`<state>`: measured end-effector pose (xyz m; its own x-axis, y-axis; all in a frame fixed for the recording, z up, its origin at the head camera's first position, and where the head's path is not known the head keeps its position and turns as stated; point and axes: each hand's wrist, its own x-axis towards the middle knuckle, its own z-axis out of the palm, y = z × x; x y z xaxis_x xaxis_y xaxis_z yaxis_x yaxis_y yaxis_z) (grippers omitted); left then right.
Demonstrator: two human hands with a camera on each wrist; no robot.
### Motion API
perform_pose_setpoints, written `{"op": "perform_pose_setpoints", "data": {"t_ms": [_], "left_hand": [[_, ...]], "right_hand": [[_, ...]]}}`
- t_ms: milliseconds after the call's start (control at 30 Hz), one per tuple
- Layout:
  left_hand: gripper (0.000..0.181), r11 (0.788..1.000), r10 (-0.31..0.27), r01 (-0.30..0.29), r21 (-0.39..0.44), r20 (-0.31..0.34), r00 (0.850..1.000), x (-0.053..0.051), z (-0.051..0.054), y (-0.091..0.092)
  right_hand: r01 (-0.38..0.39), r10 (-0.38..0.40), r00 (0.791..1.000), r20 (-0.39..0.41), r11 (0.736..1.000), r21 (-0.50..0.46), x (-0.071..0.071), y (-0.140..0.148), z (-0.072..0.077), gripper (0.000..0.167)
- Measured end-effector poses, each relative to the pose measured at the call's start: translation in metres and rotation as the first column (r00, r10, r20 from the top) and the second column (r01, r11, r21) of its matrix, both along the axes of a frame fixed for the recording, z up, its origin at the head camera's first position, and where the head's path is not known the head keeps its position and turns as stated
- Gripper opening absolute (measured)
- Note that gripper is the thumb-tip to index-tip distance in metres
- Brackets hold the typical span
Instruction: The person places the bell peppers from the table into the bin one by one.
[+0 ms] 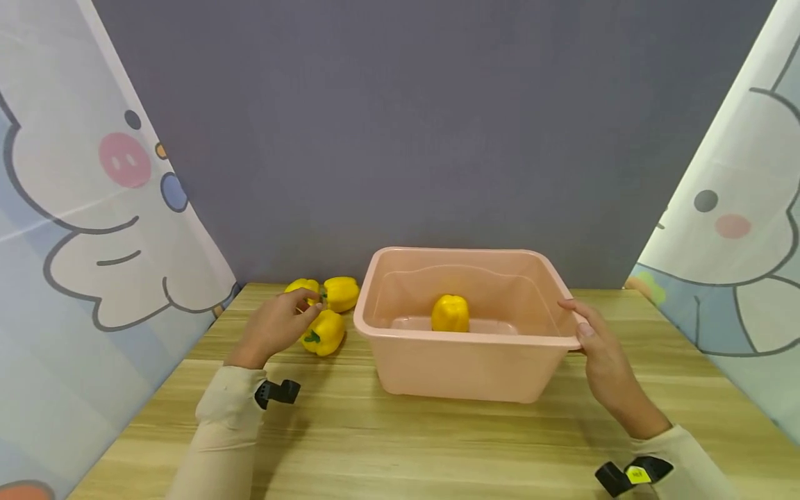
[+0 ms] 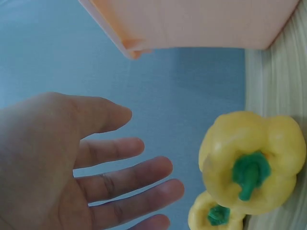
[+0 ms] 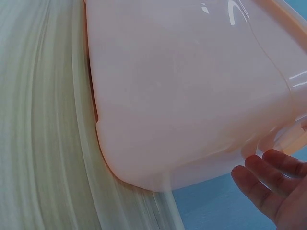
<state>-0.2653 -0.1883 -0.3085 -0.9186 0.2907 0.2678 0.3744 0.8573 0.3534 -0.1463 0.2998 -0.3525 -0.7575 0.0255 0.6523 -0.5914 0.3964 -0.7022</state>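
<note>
A pink plastic bin (image 1: 462, 364) stands on the table with one yellow bell pepper (image 1: 450, 313) inside. My right hand (image 1: 609, 368) grips the bin's right rim, thumb on top and fingers below; in the right wrist view its fingertips (image 3: 259, 167) lie by the bin's wall (image 3: 182, 96). To the left of the bin, my left hand (image 1: 278, 325) hovers over three yellow peppers, the nearest one (image 1: 323, 332) just under its fingers. The left wrist view shows the left hand (image 2: 91, 167) with fingers extended and apart, holding nothing, beside a pepper (image 2: 254, 163) with a green stem.
Two of the peppers, one (image 1: 341, 294) close to the bin's left side and another (image 1: 303, 286) partly behind my left hand, lie near the grey back wall (image 1: 425, 139). Cartoon-printed sheets (image 1: 125, 278) flank the wooden table (image 1: 350, 444).
</note>
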Motion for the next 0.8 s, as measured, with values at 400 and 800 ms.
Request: {"op": "perform_pose_setpoints", "data": {"t_ms": [400,800], "left_hand": [[0.041,0.998,0.041,-0.041,-0.054,0.0,0.999,-0.007,-0.011,-0.01],[0.05,0.994,0.089,-0.082,-0.067,0.111,0.99,-0.012,-0.023,-0.013]], "right_hand": [[0.0,-0.001,1.0,0.008,0.999,0.038,-0.001,-0.001,-0.001,0.042],[0.004,-0.004,1.0,-0.006,1.0,-0.002,-0.001,-0.001,-0.001,0.042]]}}
